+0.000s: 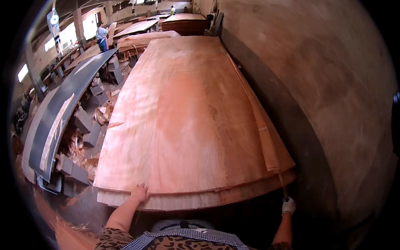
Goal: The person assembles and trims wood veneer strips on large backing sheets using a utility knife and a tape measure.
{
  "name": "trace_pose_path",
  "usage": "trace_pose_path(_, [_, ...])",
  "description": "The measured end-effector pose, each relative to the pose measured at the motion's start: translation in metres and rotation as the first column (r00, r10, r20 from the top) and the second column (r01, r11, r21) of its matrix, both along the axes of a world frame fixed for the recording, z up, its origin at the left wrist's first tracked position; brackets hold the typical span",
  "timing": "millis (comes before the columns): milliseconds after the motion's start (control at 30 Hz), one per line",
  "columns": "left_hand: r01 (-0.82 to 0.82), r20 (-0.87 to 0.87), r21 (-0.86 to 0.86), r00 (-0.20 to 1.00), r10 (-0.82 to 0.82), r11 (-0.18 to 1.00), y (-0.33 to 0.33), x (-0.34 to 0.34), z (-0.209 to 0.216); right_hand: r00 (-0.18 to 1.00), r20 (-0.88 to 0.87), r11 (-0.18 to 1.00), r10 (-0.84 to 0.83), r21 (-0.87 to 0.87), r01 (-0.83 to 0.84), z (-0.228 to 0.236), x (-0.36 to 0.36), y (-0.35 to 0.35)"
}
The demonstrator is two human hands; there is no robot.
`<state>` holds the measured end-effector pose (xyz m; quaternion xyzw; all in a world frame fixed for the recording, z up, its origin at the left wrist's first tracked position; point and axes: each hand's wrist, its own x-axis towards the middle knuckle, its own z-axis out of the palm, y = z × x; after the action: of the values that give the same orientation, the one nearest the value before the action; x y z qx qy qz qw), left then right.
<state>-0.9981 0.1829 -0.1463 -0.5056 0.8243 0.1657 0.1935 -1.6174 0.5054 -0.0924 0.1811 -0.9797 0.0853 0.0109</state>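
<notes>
A tall stack of large, thin wood veneer sheets spreads out in front of me. My left hand is bare and rests with its fingers out on the near edge of the top sheet, left of the middle. Beyond the stack's near right corner, my right hand, in a white knit glove, is closed around the lower end of a thin brown stick-like piece. Whether that piece is a tool or a wood strip is unclear. A narrow veneer strip lies lengthwise along the sheet's right side, its near end close to the piece.
A plastered wall runs close along the right. To the left, a long dark panel rests over grey blocks, with veneer scraps on the floor. Farther back, a person stands near more stacks.
</notes>
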Motion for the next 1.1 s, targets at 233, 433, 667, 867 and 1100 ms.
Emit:
trace_pose_path(233, [-0.090, -0.233, -0.162, 0.971, 0.051, 0.983, 0.009, 0.036, -0.004, 0.970, 0.168, 0.959, 0.175, -0.253, -0.129, 0.025, 0.118, -0.072])
trace_pose_path(433, [-0.007, -0.329, -0.039, 0.944, -0.006, 0.999, -0.006, 0.048, 0.009, 0.641, 0.679, 0.746, 0.359, -0.621, 0.241, 0.007, 0.268, -0.180])
trace_pose_path(667, [-0.164, -0.743, 0.025, 0.657, 0.128, 0.986, -0.134, 0.088, 0.033, 0.555, 0.692, 0.822, 0.462, -0.570, 0.027, -0.088, 0.361, -0.259])
trace_pose_path(867, [-0.416, -0.609, -0.339, 0.780, 0.140, 0.844, -0.270, 0.117, 0.019, 0.712, 0.611, 0.923, 0.346, -0.359, -0.141, -0.102, 0.349, -0.249])
trace_pose_path(1100, [-0.597, -0.134, -0.415, 0.786, 0.603, 0.687, -0.396, 0.163, -0.001, 0.743, 0.638, 0.979, 0.204, -0.150, -0.140, -0.098, 0.361, -0.253])
